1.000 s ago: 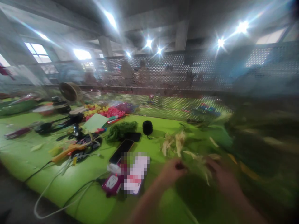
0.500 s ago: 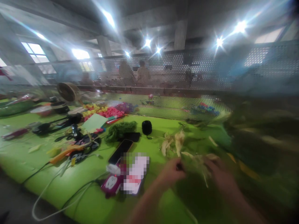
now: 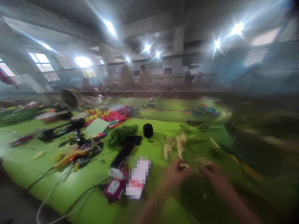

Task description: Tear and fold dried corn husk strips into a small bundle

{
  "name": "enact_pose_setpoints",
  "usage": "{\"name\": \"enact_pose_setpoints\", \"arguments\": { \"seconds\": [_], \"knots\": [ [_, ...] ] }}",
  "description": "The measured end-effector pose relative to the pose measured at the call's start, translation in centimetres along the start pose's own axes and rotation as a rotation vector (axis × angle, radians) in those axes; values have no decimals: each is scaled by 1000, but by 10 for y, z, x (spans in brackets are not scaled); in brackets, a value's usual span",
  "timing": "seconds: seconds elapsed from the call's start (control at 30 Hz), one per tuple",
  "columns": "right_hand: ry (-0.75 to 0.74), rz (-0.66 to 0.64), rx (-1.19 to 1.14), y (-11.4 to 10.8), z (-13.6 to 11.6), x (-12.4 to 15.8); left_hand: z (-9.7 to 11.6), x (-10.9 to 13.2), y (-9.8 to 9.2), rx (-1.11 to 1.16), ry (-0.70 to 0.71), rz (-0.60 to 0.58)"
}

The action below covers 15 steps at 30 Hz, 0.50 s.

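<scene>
My left hand (image 3: 177,175) is closed around a small piece of pale dry husk, whose end pokes out between thumb and fingers. To its right, my right hand (image 3: 212,174) pinches a pale strip of husk (image 3: 203,161); blur hides its exact shape. The two hands hang over the green tabletop (image 3: 168,202) with a gap between them. Just beyond my left hand lies a bunch of dry, curled husks (image 3: 174,144), like corn husks. A black ball of yarn (image 3: 148,130) stands to the left of that bunch.
Left of my hands lie a phone with a lit screen (image 3: 139,177), a dark phone (image 3: 123,154) and a purple power bank (image 3: 113,188) with cables. An orange glue gun (image 3: 70,159) sits farther left. A perforated screen (image 3: 163,105) runs behind; a large dark bag (image 3: 263,140) fills the right.
The husk stretched between my hands has given way to separate small pieces in each. My hands sit slightly lower in view, and the whole view has shifted a little.
</scene>
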State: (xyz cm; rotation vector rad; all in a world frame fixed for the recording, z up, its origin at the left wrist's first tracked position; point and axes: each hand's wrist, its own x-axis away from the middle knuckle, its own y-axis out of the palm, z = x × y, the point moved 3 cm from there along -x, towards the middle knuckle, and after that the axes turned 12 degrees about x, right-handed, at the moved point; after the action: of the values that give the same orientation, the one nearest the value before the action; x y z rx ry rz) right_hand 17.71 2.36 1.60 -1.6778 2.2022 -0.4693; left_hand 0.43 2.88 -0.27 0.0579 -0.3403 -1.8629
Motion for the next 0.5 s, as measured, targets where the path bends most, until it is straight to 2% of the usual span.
{"name": "enact_pose_setpoints", "arguments": {
  "seconds": [0.1,0.23,0.4,0.5],
  "knots": [
    [-1,-14,-3,4,-2,4,-15,-3,8,-15,-13,-98],
    [-19,-78,12,5,-1,5,-28,-6,8,-27,-18,-66],
    [-10,-76,9,4,-3,6,-21,-5,15,-16,99,-87],
    [18,-76,15,2,-10,8,-17,-3,18,-12,93,-116]
  ]
}}
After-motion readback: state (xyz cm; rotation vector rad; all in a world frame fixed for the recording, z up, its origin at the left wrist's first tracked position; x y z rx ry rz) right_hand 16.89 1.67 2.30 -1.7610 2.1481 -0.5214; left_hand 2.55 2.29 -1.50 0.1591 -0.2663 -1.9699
